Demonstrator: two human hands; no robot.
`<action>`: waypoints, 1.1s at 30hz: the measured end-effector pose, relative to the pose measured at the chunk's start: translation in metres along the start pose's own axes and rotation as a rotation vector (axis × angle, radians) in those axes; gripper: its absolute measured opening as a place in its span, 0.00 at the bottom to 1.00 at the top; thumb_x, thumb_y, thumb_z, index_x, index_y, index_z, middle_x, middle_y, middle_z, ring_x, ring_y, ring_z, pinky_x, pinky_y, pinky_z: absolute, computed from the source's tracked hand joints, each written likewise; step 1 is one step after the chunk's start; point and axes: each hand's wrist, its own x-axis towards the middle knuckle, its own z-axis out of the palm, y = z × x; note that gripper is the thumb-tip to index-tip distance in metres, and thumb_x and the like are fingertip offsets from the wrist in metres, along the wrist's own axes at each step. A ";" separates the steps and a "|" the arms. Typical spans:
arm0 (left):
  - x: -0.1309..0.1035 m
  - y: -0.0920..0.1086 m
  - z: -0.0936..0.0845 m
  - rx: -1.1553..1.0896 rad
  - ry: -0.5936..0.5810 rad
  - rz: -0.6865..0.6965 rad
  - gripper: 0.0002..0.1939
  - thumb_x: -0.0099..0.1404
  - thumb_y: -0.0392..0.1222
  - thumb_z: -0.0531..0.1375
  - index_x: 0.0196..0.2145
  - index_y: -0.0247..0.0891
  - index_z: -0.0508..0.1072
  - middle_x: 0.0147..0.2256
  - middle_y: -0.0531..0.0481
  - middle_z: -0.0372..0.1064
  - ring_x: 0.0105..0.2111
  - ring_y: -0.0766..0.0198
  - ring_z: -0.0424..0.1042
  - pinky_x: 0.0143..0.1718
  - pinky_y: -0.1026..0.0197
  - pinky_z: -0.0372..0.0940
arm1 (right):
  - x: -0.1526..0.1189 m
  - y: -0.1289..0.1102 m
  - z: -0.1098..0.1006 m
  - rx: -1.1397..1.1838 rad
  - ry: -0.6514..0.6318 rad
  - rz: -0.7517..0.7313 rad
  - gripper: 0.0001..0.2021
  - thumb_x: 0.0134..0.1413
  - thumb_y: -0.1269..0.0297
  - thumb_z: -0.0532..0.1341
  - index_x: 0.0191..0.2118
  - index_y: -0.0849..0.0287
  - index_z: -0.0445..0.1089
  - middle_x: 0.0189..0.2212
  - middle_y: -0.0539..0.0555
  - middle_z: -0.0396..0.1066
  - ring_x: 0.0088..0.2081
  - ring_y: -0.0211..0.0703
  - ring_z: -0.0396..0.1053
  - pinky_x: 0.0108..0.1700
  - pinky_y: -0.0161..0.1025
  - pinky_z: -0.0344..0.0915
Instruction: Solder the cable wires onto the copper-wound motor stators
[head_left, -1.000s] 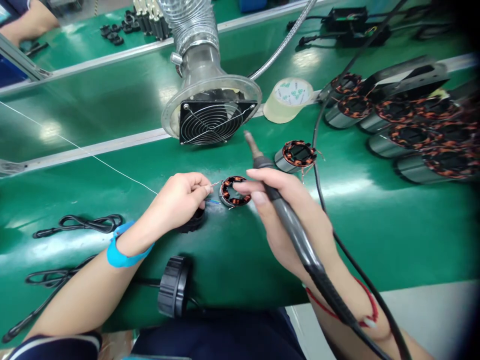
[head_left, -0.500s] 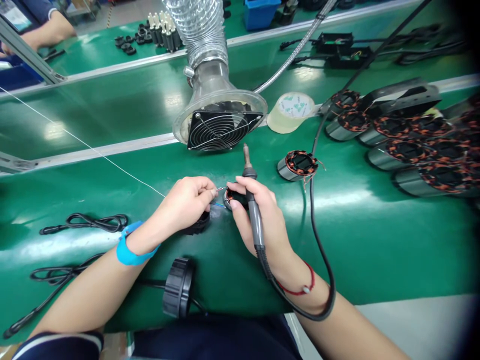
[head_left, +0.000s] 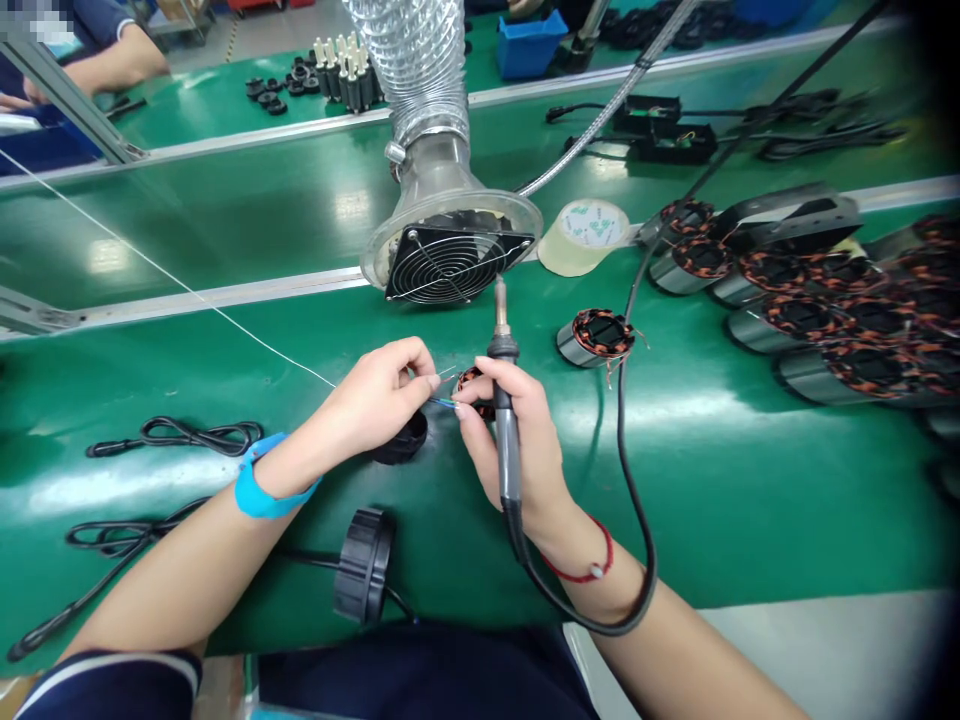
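My left hand (head_left: pixel 390 390) is closed, pinching a thin solder wire (head_left: pixel 247 337) that runs in from the upper left; its silvery end pokes out past the fingertips. In my right hand (head_left: pixel 521 430) is a soldering iron (head_left: pixel 508 450), its tip pointing up and away from me. A copper-wound motor stator (head_left: pixel 468 380) sits behind the right fingers, mostly hidden. Thin blue leads (head_left: pixel 444 402) reach from near a black round housing (head_left: pixel 401 440) under my left hand to my right thumb tip. Whether the thumb grips them I cannot tell.
A fume extractor hood (head_left: pixel 450 262) hangs just beyond the iron's tip. One stator (head_left: pixel 596 337) stands to the right, several more (head_left: pixel 847 330) farther right. A tape roll (head_left: pixel 583 238), coiled black cables (head_left: pixel 199 436) and a black ribbed cap (head_left: pixel 363 565) lie around.
My right thumb has shifted to the ends of the blue leads, and less of the stator's rim shows. The solder end stands out more from my left fingers. The view has shifted slightly.
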 end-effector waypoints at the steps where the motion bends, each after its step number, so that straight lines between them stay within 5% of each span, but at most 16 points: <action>1: -0.001 0.000 -0.001 0.000 -0.015 0.031 0.06 0.63 0.40 0.57 0.29 0.37 0.67 0.28 0.55 0.63 0.26 0.70 0.59 0.29 0.64 0.55 | 0.000 0.000 0.000 0.024 0.012 0.026 0.23 0.59 0.72 0.59 0.58 0.49 0.57 0.35 0.49 0.72 0.40 0.44 0.72 0.48 0.50 0.68; 8: -0.002 0.006 -0.008 0.013 -0.155 0.150 0.08 0.64 0.41 0.58 0.28 0.37 0.74 0.35 0.50 0.69 0.37 0.64 0.69 0.43 0.60 0.62 | 0.003 -0.002 -0.002 0.203 0.074 0.086 0.22 0.58 0.72 0.60 0.56 0.52 0.57 0.33 0.47 0.72 0.36 0.39 0.73 0.42 0.42 0.72; 13: 0.000 0.007 -0.007 0.022 -0.193 0.151 0.08 0.63 0.40 0.59 0.28 0.37 0.75 0.34 0.51 0.68 0.37 0.64 0.69 0.43 0.60 0.62 | 0.005 -0.002 -0.001 0.212 0.055 0.030 0.24 0.57 0.74 0.60 0.56 0.51 0.58 0.32 0.46 0.72 0.35 0.38 0.73 0.44 0.43 0.72; 22: -0.001 0.002 0.004 0.162 -0.048 0.085 0.08 0.62 0.37 0.57 0.27 0.37 0.76 0.31 0.52 0.64 0.33 0.64 0.66 0.40 0.59 0.61 | 0.002 -0.011 -0.031 0.017 0.029 0.222 0.19 0.63 0.68 0.57 0.58 0.50 0.62 0.36 0.50 0.77 0.39 0.41 0.76 0.44 0.41 0.73; 26: -0.003 0.005 0.007 0.197 -0.022 0.083 0.09 0.62 0.35 0.57 0.27 0.37 0.76 0.31 0.51 0.64 0.33 0.65 0.66 0.38 0.60 0.61 | -0.015 -0.020 -0.049 -0.050 0.082 0.130 0.17 0.60 0.69 0.61 0.54 0.52 0.69 0.37 0.53 0.76 0.36 0.43 0.75 0.39 0.43 0.73; 33: -0.003 0.007 0.008 0.243 0.004 0.143 0.09 0.61 0.34 0.56 0.27 0.37 0.75 0.31 0.51 0.64 0.34 0.65 0.66 0.38 0.61 0.62 | -0.053 -0.015 -0.045 0.002 0.255 0.014 0.14 0.52 0.74 0.65 0.45 0.57 0.71 0.29 0.50 0.72 0.24 0.40 0.72 0.24 0.39 0.70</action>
